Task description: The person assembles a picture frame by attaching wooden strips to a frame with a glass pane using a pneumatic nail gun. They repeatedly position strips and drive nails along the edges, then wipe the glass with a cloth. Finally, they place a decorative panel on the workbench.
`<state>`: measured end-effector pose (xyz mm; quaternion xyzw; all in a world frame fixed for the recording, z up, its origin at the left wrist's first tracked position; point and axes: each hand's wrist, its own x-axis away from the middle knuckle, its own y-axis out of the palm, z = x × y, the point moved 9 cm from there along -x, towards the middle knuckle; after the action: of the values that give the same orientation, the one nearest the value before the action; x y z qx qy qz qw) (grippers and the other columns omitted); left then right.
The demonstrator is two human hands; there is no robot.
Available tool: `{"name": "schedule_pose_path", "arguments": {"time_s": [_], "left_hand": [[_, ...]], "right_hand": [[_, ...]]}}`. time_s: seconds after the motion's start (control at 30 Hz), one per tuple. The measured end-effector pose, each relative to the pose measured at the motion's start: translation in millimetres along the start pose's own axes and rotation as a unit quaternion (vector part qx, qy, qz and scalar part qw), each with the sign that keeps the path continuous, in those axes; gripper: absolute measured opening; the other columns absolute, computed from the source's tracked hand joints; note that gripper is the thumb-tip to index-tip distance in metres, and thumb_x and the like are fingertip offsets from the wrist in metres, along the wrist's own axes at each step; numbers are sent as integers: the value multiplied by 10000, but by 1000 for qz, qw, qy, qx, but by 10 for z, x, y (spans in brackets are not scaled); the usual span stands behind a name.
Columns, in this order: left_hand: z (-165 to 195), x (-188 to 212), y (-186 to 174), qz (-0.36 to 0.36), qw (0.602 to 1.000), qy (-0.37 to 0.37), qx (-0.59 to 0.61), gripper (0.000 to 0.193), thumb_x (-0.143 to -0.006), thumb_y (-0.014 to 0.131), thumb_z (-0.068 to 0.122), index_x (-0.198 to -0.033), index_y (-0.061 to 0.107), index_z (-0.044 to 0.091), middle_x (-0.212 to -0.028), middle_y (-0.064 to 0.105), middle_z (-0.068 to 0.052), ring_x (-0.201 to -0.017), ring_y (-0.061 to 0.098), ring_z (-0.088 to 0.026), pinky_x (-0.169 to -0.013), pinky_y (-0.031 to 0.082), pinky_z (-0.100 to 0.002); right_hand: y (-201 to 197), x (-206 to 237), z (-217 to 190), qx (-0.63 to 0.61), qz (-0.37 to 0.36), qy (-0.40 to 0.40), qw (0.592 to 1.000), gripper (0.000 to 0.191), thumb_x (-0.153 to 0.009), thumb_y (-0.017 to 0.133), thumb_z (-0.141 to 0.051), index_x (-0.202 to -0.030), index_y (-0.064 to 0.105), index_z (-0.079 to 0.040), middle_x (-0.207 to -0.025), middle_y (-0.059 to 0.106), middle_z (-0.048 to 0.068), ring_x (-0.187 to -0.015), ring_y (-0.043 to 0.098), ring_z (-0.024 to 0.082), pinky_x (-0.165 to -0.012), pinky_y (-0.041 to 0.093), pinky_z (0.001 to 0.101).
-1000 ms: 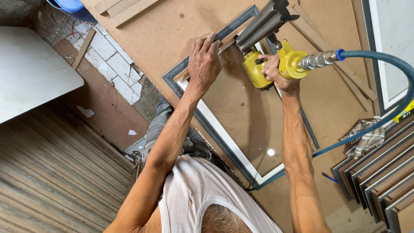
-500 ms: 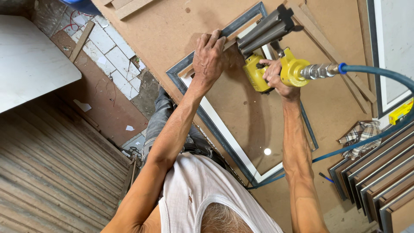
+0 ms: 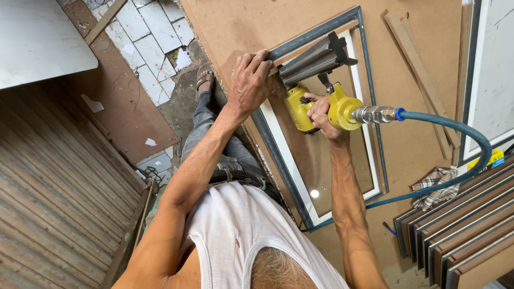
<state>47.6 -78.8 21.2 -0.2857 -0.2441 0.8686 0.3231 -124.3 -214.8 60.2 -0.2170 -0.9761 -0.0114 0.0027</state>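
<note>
A grey picture frame (image 3: 281,152) with a white inner border lies flat on a brown board table (image 3: 246,21). My left hand (image 3: 250,80) presses down on the frame's corner, fingers over a thin wooden strip. My right hand (image 3: 320,112) grips the handle of a yellow pneumatic nail gun (image 3: 342,109). Its dark metal magazine (image 3: 315,58) rests against the frame's end rail, right beside my left fingers. A blue air hose (image 3: 455,128) runs from the gun's rear and loops across the table.
Loose wooden strips (image 3: 420,75) lie on the board to the right. A stack of finished frames (image 3: 460,235) stands at lower right, a checked cloth (image 3: 436,179) beside it. A white panel (image 3: 495,69) leans at far right. Tiled floor (image 3: 150,48) and corrugated metal (image 3: 48,203) are at left.
The view has swung, so hands and frame sit lower in the picture. Both hands keep their hold; the nail gun stays at the same corner of the frame.
</note>
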Motion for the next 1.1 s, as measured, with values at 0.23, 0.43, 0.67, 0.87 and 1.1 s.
{"name": "schedule_pose_path", "arguments": {"time_s": [0.23, 0.43, 0.67, 0.87, 1.1], "left_hand": [[26, -22, -2, -3, 1000, 5, -17, 375, -740, 835, 125, -1065, 693, 1, -1287, 637, -174, -1079, 586, -323, -933, 487, -440], [-2, -3, 26, 17, 1000, 4, 5, 335, -819, 844, 115, -1089, 682, 2, -1291, 633, -145, -1072, 580, -294, -935, 488, -418], [-13, -12, -8, -1, 999, 11, -39, 240, -824, 723, 18, -1061, 691, 37, -1205, 654, -107, -1066, 606, -291, -930, 498, -406], [181, -318, 244, -92, 992, 41, -75, 249, -845, 678, 40, -1092, 692, 58, -1090, 659, -97, -1016, 623, -326, -802, 517, -454], [20, -885, 681, -301, 949, -45, -78, 572, -704, 834, 189, -1213, 633, 22, -1005, 715, -170, -883, 680, -297, -771, 550, -454]], "right_hand": [[3, 10, -55, -11, 19, -27, 999, 129, -813, 529, 55, -819, 525, -74, -755, 493, 41, -800, 599, 214, -1151, 488, 593], [-23, 39, -11, -28, 18, -26, 999, 141, -793, 538, 68, -815, 524, -71, -753, 515, 50, -783, 578, 204, -1137, 498, 591], [-199, 646, 138, -80, 106, -25, 991, 194, -764, 563, 70, -893, 523, -69, -796, 517, 29, -802, 599, 198, -1167, 451, 603], [-643, 2590, 25, -69, 369, -77, 924, 254, -745, 542, 90, -956, 569, -49, -742, 564, 56, -737, 612, 216, -1126, 478, 607], [-736, 5464, -196, 37, 735, -126, 666, 392, -847, 578, 132, -1216, 499, 27, -906, 597, 107, -661, 633, 249, -1007, 606, 590]]}}
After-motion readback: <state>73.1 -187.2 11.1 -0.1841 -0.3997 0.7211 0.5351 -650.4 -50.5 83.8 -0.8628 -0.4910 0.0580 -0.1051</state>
